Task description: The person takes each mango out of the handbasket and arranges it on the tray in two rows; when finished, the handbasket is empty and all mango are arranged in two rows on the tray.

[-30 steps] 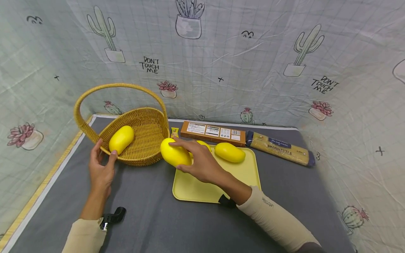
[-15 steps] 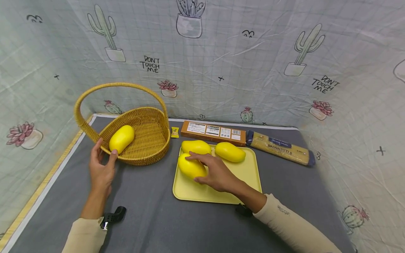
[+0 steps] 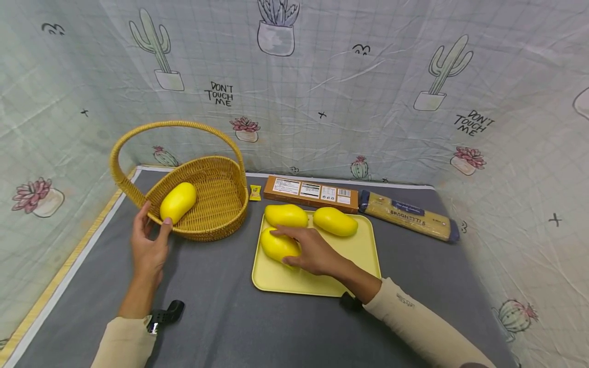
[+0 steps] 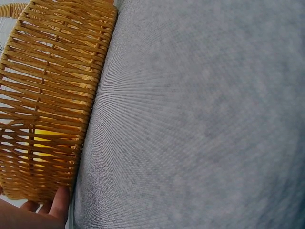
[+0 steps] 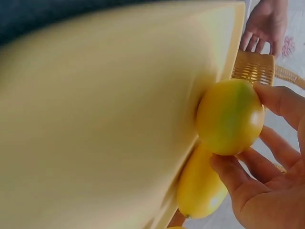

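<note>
My left hand grips the near left rim of a wicker basket with a tall arched handle. One yellow mango lies inside it, at the left end. On the pale yellow tray, my right hand holds another mango between thumb and fingers, at the tray's left side. In the right wrist view this mango has a greenish streak and sits close over the tray. Behind it on the tray lie two more mangoes, a left one and a right one.
Along the back lie a small yellow packet, a long brown box and a bag of spaghetti. A printed cloth hangs behind the grey table.
My right hand has brought the mango from near the basket's right edge back to the right and down onto the tray. The left hand keeps its grip on the basket.
</note>
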Demonstrator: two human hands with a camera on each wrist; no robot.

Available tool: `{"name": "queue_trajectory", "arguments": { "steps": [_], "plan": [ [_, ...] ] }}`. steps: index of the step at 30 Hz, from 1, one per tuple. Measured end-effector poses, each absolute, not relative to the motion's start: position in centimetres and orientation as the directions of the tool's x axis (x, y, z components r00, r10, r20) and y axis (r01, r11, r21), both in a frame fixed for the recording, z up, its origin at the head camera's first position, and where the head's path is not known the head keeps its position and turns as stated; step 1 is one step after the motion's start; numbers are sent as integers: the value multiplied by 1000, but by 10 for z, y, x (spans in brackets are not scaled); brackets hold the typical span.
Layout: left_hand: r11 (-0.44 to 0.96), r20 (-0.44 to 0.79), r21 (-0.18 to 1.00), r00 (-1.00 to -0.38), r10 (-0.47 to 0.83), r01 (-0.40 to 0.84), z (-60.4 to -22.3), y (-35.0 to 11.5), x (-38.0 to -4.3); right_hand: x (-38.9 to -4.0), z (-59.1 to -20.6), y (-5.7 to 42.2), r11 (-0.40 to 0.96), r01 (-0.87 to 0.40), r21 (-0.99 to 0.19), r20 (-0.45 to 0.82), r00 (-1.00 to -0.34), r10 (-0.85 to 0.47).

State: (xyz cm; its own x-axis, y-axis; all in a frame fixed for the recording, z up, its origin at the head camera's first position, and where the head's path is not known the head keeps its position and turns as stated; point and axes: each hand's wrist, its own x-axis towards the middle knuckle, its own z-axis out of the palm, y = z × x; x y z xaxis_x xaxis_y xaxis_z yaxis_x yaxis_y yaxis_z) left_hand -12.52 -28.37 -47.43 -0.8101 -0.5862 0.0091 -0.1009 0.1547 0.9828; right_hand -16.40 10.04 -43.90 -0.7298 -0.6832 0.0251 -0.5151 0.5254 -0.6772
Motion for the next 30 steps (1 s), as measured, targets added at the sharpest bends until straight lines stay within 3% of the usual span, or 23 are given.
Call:
{"name": "queue_trajectory", "arguments": {
  "steps": [11,30],
  "plan": [
    [148,21,986,-813,-582,-81,-475,-284,-126,-162,-424,88,510,-527,-680,73,-741,-668],
    [156,16,983,-811,-584,-93,-476,-285,-126,-150,-387,8,402,-507,-762,238,-797,-555]
  ]
}}
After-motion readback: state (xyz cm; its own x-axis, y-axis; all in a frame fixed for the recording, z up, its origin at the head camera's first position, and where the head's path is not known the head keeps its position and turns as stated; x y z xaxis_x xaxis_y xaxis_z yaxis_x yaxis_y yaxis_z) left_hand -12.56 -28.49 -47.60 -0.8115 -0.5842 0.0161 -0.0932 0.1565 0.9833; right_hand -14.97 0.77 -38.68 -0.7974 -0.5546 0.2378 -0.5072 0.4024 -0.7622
